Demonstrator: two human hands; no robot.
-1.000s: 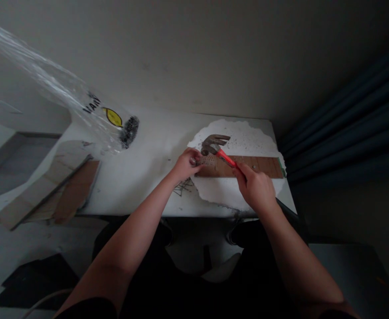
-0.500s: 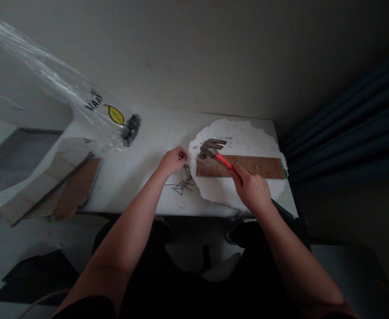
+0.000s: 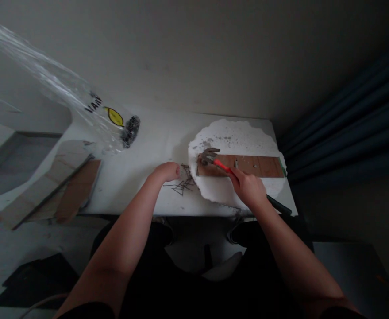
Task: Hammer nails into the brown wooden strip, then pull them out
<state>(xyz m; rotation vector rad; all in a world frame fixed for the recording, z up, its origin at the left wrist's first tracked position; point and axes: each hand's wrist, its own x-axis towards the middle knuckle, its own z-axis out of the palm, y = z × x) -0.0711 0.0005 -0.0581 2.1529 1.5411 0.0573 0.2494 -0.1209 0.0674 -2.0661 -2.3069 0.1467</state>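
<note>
Right hand [image 3: 250, 188] clamped on claw hammer [image 3: 221, 165], partly blocking plank [image 3: 265, 167]. Left hand [image 3: 167, 172] beside nails [image 3: 182, 188], grip unclear. Plastic bag [image 3: 96, 116], board pieces [image 3: 77, 190] farther left.

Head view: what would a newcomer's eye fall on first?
Probably the red-handled metal claw hammer in the right hand, at the left end of the brown wooden strip. Next, the yellow-printed clear plastic bag, upper left. Then the scattered thin, dark, nail-like pieces beside the left hand.

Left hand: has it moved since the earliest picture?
Yes. The left hand has moved left and slightly down in view, away from the wooden board.
</note>
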